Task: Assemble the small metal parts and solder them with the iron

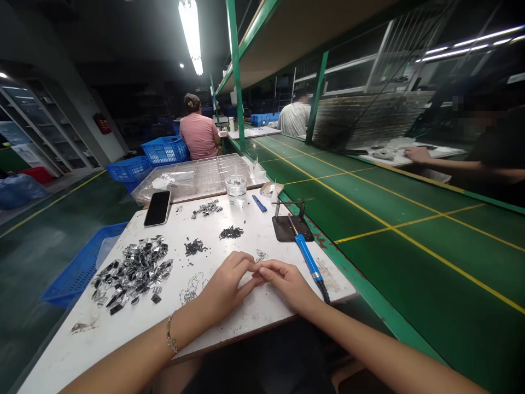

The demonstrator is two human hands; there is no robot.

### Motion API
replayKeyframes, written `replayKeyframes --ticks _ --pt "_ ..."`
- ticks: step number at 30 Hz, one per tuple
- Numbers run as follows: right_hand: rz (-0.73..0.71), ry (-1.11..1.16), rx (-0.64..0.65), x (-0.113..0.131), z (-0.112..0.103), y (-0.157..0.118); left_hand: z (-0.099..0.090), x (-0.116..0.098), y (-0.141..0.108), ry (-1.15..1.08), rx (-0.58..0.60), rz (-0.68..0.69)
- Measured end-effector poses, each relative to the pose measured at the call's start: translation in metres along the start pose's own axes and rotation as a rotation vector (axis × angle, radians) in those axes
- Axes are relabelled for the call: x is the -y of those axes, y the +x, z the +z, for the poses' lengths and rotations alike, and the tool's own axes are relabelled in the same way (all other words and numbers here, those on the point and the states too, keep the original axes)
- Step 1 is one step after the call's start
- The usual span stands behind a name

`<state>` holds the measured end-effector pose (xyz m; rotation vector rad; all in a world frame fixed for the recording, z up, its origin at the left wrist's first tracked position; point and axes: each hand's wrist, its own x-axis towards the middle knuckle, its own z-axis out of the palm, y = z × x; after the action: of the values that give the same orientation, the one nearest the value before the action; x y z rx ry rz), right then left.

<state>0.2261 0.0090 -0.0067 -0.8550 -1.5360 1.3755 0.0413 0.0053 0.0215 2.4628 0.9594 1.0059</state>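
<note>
My left hand (232,282) and my right hand (285,282) meet over the front of the white work board (246,328). The fingertips of both are pinched together, and whatever lies between them is too small or too covered to make out. Just beyond the fingers is a little heap of clear pieces (261,255). Thin clear ring-like parts (192,287) lie left of my left hand. Two piles of small black parts, one nearer (194,247) and one farther (231,232), sit beyond it. A blue soldering iron (308,257) rests on its stand to the right of my right hand.
A large pile of dark and clear pieces (133,271) covers the board's left side. Farther back are a phone (158,208), a clear tub (236,191), a blue cutter (259,203) and clear trays (184,178). A green conveyor (369,219) runs along the right; co-workers sit beyond.
</note>
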Motion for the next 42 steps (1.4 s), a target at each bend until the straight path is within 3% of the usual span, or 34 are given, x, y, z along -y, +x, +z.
replayKeyframes --ticks 4,10,15,18,21,25,27,29,33,39,42 --pt "-0.011 -0.047 -0.023 -0.003 0.002 -0.003 0.009 0.002 -0.003 0.233 -0.099 0.122" --pt "0.008 -0.088 0.016 -0.002 0.001 -0.002 0.008 0.01 -0.004 0.501 -0.052 0.273" --pt "0.055 -0.108 0.077 0.003 0.002 -0.007 0.006 0.015 -0.008 0.524 0.008 0.356" --pt "0.087 -0.153 0.139 0.022 -0.001 -0.014 0.004 0.009 -0.007 0.408 -0.065 0.37" --pt "0.073 -0.38 0.223 0.052 -0.017 -0.018 -0.002 0.005 -0.002 0.069 -0.135 0.17" --pt "-0.257 -1.448 0.093 0.072 -0.059 -0.015 -0.016 0.014 0.005 -0.613 -0.088 -0.402" --pt "-0.403 -1.701 0.121 0.066 -0.082 -0.01 -0.02 0.025 0.008 -0.949 -0.137 -0.651" --pt "-0.491 -1.719 0.191 0.054 -0.099 -0.006 -0.021 0.034 0.01 -1.181 -0.214 -0.751" --pt "-0.646 -1.599 0.17 0.033 -0.113 -0.004 -0.021 0.043 0.01 -1.345 -0.275 -0.724" --pt "-0.824 -1.304 -0.135 0.044 -0.101 -0.01 -0.02 0.037 0.01 -1.38 -0.267 -0.678" --pt "-0.783 -1.021 -0.28 0.062 -0.081 -0.017 -0.019 0.035 0.011 -1.38 -0.261 -0.681"
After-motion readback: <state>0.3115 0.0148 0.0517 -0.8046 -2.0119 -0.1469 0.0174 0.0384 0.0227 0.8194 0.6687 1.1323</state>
